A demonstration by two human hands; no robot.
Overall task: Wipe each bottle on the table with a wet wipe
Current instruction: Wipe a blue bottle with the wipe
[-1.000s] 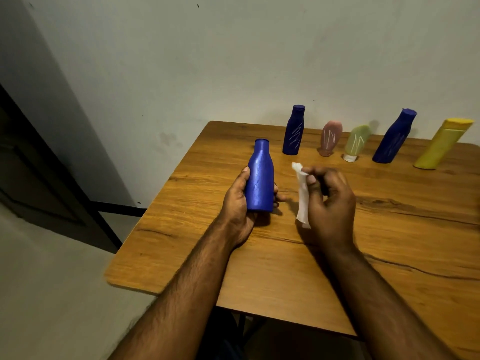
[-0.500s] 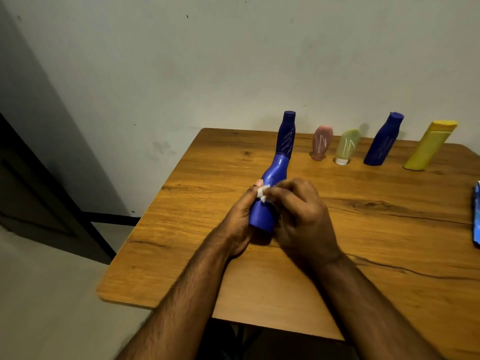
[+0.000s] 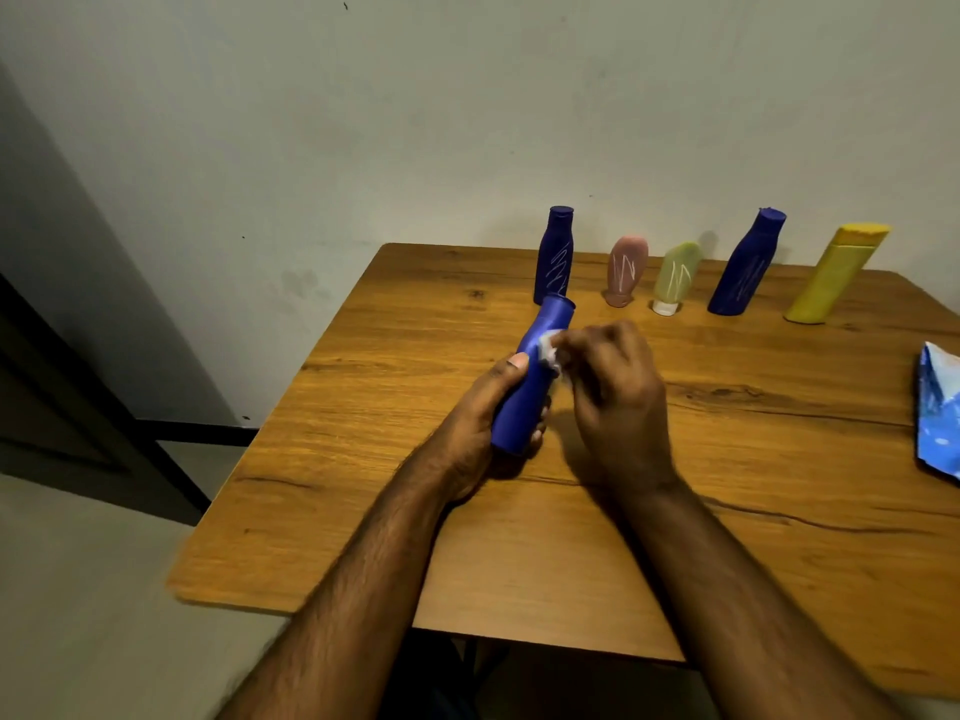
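Observation:
My left hand (image 3: 480,407) grips a bright blue bottle (image 3: 524,402) by its lower body, tilted with its neck pointing away and to the right. My right hand (image 3: 615,392) presses a bunched white wet wipe (image 3: 551,351) against the bottle's upper part; most of the wipe is hidden by the fingers. Along the far edge of the wooden table (image 3: 727,511) stand a dark blue bottle (image 3: 555,257), a pink bottle (image 3: 626,270), a pale green bottle (image 3: 675,275), another dark blue bottle (image 3: 745,272) and a yellow bottle (image 3: 836,275), several marked with white scribbles.
A blue and white wipes packet (image 3: 940,413) lies at the table's right edge. A plain wall rises right behind the bottle row. A dark door frame (image 3: 62,407) and the floor are to the left of the table.
The bottle went from upright to tilted in my left hand. My right hand brought the hanging wipe onto it, bunched it, and has slid it up toward the neck.

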